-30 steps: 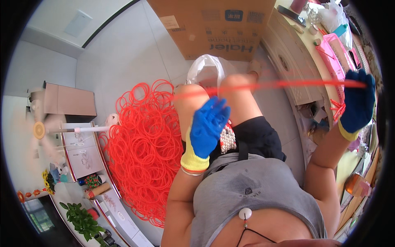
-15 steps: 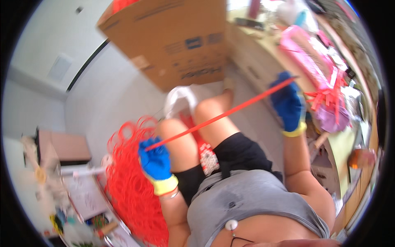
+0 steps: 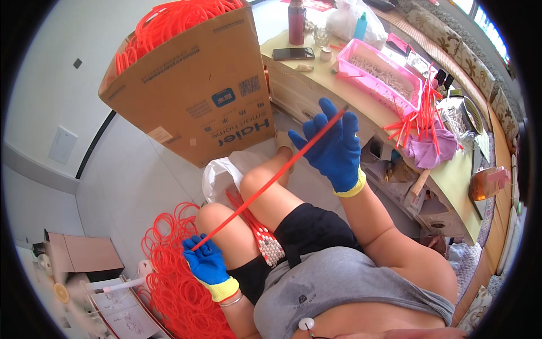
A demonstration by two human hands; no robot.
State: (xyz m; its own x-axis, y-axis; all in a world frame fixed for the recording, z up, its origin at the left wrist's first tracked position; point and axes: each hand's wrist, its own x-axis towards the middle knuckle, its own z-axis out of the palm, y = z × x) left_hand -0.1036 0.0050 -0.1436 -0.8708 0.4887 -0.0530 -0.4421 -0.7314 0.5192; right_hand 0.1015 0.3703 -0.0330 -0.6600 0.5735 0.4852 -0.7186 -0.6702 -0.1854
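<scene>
A long thin red tube point(image 3: 264, 185) slants across my lap, nearly straight, with a dark tip at its upper end. Its lower end is pinched in my left hand point(image 3: 206, 261), which wears a blue glove with a yellow cuff. My right hand point(image 3: 333, 148), gloved alike, is at the upper end; its fingers are spread and the thumb stands away, while the tube runs across them. Between my thighs lies a bundle of red tubes with whitish ends point(image 3: 270, 248). Left of my legs is a big heap of red rings point(image 3: 183, 282).
A cardboard box point(image 3: 197, 90) full of red rings stands ahead. On the right-hand table point(image 3: 307, 79) are a pink basket point(image 3: 415, 107) of small pale pieces, loose red tubes point(image 3: 420, 120), a purple cloth point(image 3: 432, 150), a phone point(image 3: 293, 53) and a flask point(image 3: 296, 22). A white bag point(image 3: 217, 175) lies by my knees.
The view has shifted and sharpened. My right hand has come in toward the middle, and its fingers now look more spread. My left hand still grips the tube's lower end; the tube slants more steeply.
</scene>
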